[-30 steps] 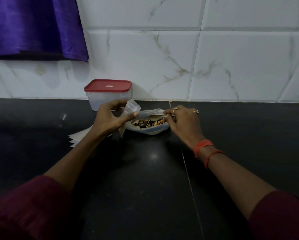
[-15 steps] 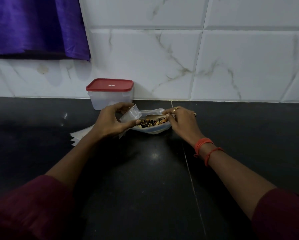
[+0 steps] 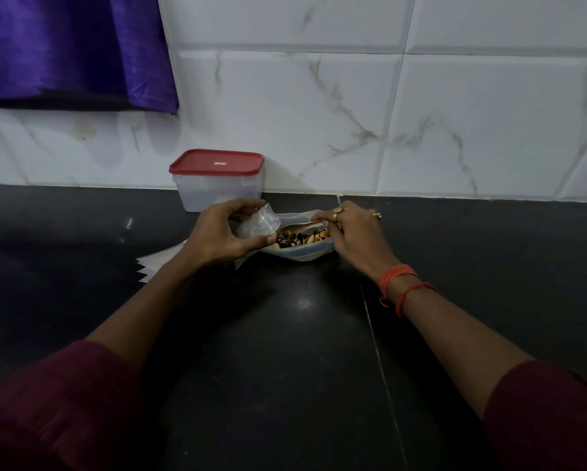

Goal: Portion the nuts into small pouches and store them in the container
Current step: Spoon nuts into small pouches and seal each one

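Mixed nuts [image 3: 300, 239] lie in a shallow bowl [image 3: 302, 254] lined with clear plastic, at the middle of the black counter. My left hand [image 3: 222, 237] holds a small clear pouch [image 3: 258, 225] by its mouth, right at the bowl's left rim. My right hand [image 3: 351, 234] pinches the handle of a spoon [image 3: 297, 228] whose bowl rests over the nuts. A clear container [image 3: 217, 190] with a red lid stands shut against the wall, just behind my left hand.
A stack of spare flat pouches [image 3: 154, 265] lies on the counter under my left wrist. A purple cloth [image 3: 67, 49] hangs at the upper left over the white tiled wall. A seam [image 3: 375, 334] runs down the counter.
My left hand has lowered the pouch closer to the bowl's rim. The spoon in my right hand has dipped toward the nuts.
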